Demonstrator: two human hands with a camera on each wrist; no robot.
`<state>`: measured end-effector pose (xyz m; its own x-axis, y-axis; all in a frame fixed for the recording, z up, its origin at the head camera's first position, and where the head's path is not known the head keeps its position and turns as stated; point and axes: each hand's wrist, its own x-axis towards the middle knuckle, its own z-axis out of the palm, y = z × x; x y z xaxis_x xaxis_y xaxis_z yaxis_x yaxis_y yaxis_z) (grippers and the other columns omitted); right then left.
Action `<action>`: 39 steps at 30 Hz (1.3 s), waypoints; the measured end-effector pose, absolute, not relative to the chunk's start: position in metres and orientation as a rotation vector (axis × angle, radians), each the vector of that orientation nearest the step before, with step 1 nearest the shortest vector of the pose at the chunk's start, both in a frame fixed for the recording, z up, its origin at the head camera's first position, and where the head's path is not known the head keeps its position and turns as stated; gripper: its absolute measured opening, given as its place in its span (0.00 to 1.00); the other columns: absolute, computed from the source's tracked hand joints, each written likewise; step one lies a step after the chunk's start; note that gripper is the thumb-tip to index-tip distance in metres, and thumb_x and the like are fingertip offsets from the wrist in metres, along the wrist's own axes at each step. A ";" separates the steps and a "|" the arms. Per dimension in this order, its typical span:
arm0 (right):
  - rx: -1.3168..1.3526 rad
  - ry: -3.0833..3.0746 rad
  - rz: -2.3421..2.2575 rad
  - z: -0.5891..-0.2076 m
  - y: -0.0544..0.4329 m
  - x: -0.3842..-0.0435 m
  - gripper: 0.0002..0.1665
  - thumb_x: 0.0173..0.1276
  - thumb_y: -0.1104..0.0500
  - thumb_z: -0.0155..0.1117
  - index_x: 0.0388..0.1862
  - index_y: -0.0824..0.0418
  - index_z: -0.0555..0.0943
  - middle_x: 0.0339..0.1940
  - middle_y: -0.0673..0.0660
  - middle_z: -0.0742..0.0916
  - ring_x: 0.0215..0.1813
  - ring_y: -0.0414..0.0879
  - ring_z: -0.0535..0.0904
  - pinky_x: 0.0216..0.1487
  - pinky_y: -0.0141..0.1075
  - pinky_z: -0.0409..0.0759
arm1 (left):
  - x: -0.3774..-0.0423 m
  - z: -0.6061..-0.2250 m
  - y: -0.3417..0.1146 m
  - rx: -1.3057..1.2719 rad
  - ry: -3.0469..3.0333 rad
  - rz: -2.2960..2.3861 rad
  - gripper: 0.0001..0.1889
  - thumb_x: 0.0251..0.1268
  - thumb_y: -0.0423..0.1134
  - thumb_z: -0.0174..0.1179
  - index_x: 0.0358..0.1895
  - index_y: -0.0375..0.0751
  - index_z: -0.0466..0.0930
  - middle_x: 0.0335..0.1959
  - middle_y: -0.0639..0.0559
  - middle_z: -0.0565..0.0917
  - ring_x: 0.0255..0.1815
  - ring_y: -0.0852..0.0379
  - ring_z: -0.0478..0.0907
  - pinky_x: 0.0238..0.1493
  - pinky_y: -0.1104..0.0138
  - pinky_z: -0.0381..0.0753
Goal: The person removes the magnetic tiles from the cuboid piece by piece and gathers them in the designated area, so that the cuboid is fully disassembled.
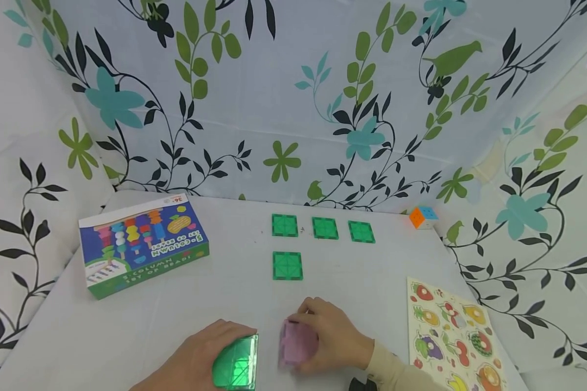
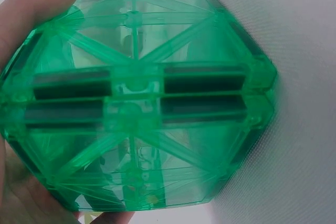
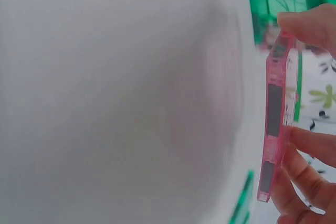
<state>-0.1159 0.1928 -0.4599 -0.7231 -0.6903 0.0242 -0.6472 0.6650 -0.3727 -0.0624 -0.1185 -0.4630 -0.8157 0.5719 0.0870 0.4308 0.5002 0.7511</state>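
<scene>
My left hand [image 1: 195, 350] holds green see-through magnetic tiles [image 1: 237, 364] near the front of the table. In the left wrist view, two of those tiles' edges [image 2: 134, 95], with dark magnet strips inside, lie side by side. To the right, my right hand [image 1: 335, 336] pinches a pink magnetic tile [image 1: 299, 343] between thumb and fingers. The right wrist view shows the pink tile edge-on [image 3: 275, 114], standing upright near the white surface. Beyond the hands lies a single green square tile [image 1: 287, 265], with a row of three more green tiles [image 1: 325, 228] behind it.
At the left lies a bead-set box [image 1: 144, 241]. A fruit-picture board [image 1: 452, 336] is at the right, and a small colored cube [image 1: 423, 217] sits in the far right corner. Patterned cloth [image 1: 274, 108] hangs behind the white table [image 1: 244, 239].
</scene>
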 end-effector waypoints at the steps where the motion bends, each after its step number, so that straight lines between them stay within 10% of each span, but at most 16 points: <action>1: -1.103 2.765 -0.548 -0.457 0.195 -0.119 0.44 0.40 0.34 0.84 0.58 0.47 0.85 0.45 0.41 0.80 0.43 0.33 0.70 0.40 0.23 0.70 | -0.063 -0.463 -0.119 0.863 2.562 1.209 0.46 0.45 0.74 0.72 0.69 0.58 0.73 0.59 0.69 0.79 0.54 0.70 0.73 0.50 0.71 0.84; 22: -0.827 2.825 -0.542 -0.447 0.283 -0.242 0.44 0.43 0.47 0.86 0.62 0.55 0.84 0.51 0.51 0.81 0.50 0.46 0.75 0.44 0.35 0.80 | -0.064 -0.468 -0.120 0.923 2.519 1.307 0.43 0.47 0.69 0.75 0.69 0.64 0.71 0.58 0.64 0.79 0.54 0.68 0.74 0.47 0.70 0.86; 39: -0.842 2.738 -0.385 -0.469 0.278 -0.272 0.46 0.45 0.52 0.86 0.66 0.60 0.81 0.54 0.56 0.81 0.51 0.47 0.74 0.49 0.36 0.78 | -0.064 -0.469 -0.121 0.904 2.511 1.304 0.43 0.48 0.69 0.74 0.69 0.62 0.71 0.59 0.65 0.79 0.55 0.67 0.74 0.47 0.70 0.86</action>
<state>-0.2724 0.2784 -0.4688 -0.8015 -0.5764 -0.1593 -0.5101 0.7980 -0.3210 -0.0636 -0.1212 -0.4685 -0.8015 0.5856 0.1212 0.4361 0.4335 0.7886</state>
